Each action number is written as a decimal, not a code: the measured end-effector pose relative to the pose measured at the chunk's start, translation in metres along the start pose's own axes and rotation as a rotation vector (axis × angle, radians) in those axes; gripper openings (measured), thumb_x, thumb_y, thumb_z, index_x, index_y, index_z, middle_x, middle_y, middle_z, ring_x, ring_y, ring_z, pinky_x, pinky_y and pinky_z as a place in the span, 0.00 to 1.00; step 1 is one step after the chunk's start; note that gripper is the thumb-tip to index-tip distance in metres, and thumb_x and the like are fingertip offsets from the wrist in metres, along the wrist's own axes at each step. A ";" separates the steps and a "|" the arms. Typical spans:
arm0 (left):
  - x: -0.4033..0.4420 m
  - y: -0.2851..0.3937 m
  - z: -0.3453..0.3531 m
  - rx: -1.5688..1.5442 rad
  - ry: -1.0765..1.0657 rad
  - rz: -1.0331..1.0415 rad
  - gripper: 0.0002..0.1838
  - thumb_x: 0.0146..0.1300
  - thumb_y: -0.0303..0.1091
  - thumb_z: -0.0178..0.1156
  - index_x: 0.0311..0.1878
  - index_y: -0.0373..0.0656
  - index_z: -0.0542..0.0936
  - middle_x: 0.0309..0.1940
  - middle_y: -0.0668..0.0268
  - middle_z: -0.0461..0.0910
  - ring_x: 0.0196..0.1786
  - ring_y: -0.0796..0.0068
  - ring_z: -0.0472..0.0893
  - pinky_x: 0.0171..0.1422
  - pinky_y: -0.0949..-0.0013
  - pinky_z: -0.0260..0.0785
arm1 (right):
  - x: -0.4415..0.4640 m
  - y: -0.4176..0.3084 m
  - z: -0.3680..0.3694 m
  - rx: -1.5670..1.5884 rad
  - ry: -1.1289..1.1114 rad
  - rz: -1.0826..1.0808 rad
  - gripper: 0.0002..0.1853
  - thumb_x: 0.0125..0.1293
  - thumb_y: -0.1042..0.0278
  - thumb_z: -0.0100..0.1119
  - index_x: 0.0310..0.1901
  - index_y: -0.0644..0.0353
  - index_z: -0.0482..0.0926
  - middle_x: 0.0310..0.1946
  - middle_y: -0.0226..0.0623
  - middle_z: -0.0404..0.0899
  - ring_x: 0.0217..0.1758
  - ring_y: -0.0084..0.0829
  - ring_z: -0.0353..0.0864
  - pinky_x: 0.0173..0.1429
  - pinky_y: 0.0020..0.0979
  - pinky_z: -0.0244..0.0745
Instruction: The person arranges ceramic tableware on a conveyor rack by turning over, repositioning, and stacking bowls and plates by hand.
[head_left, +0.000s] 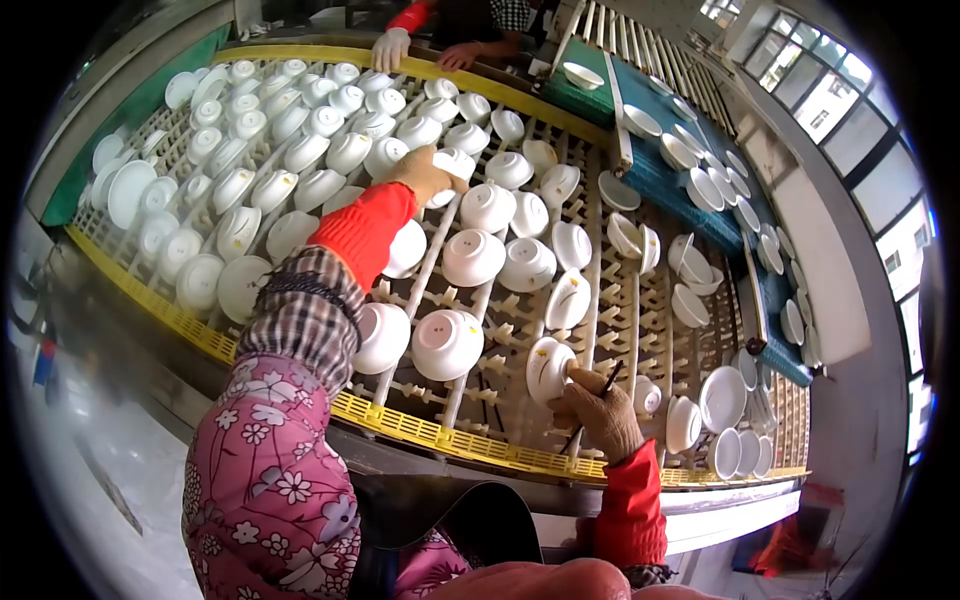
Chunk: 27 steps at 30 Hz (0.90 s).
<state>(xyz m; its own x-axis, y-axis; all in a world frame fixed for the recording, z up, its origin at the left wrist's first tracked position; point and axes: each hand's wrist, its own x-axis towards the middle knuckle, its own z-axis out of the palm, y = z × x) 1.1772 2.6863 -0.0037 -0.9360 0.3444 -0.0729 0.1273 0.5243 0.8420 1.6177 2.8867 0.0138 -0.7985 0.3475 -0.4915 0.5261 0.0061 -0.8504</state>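
My left hand (427,178), in a tan glove, reaches to the middle of the rack and grips a white bowl (455,164) among rows of upturned bowls. Near the front edge, my right hand (600,412), also gloved, holds a white bowl (549,370) tilted on its side, with its fingers at the bowl's foot. A thin dark stick (612,377) shows at the right hand's fingers. Two larger upturned bowls (447,345) lie left of the right hand. A small bowl (647,396) is just right of it.
A yellow strip (480,448) edges the pegged rack. Plates (131,194) stand at its left end, more bowls and plates (722,399) at its right. Beyond runs a green belt (660,165) with bowls. Across the rack, a co-worker's gloved hand (391,50) and bare hand (459,56) rest near the far edge.
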 end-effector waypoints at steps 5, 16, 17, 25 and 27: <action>0.029 -0.032 -0.016 -0.191 0.018 0.114 0.42 0.63 0.62 0.81 0.63 0.30 0.88 0.51 0.54 0.94 0.49 0.63 0.92 0.58 0.61 0.85 | 0.004 0.002 -0.002 -0.080 -0.011 -0.022 0.15 0.80 0.64 0.65 0.61 0.62 0.87 0.38 0.36 0.92 0.38 0.26 0.93 0.44 0.31 0.88; -0.051 0.045 0.003 1.157 0.242 0.277 0.48 0.65 0.71 0.76 0.79 0.50 0.75 0.82 0.55 0.76 0.85 0.51 0.73 0.91 0.50 0.57 | 0.010 0.011 -0.004 -0.204 -0.041 -0.093 0.21 0.80 0.61 0.66 0.66 0.64 0.87 0.41 0.42 0.92 0.36 0.30 0.93 0.44 0.33 0.89; -0.032 0.026 0.026 1.050 0.337 0.471 0.50 0.66 0.69 0.76 0.81 0.49 0.73 0.78 0.55 0.79 0.83 0.48 0.75 0.91 0.49 0.59 | 0.009 0.007 -0.002 -0.220 -0.063 -0.075 0.21 0.80 0.60 0.66 0.67 0.64 0.87 0.42 0.42 0.92 0.37 0.30 0.93 0.45 0.33 0.89; -0.006 0.102 0.143 0.647 -0.164 0.403 0.54 0.69 0.74 0.72 0.84 0.40 0.72 0.84 0.44 0.73 0.83 0.42 0.76 0.88 0.49 0.68 | 0.015 0.023 -0.006 -0.476 -0.048 -0.324 0.18 0.83 0.54 0.64 0.61 0.60 0.84 0.42 0.44 0.94 0.40 0.31 0.95 0.47 0.35 0.91; 0.014 0.103 0.187 0.616 -0.126 0.451 0.57 0.67 0.79 0.70 0.81 0.36 0.74 0.79 0.43 0.80 0.82 0.44 0.77 0.87 0.49 0.68 | 0.009 0.009 -0.007 -0.443 -0.098 -0.218 0.19 0.83 0.53 0.64 0.61 0.60 0.83 0.40 0.46 0.94 0.41 0.32 0.96 0.47 0.35 0.91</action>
<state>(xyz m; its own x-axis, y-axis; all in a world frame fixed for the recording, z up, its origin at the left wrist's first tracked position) 1.2385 2.8909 -0.0179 -0.7105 0.6943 0.1146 0.6814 0.6383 0.3581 1.6171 2.8963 0.0026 -0.9162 0.2043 -0.3449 0.4008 0.4732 -0.7845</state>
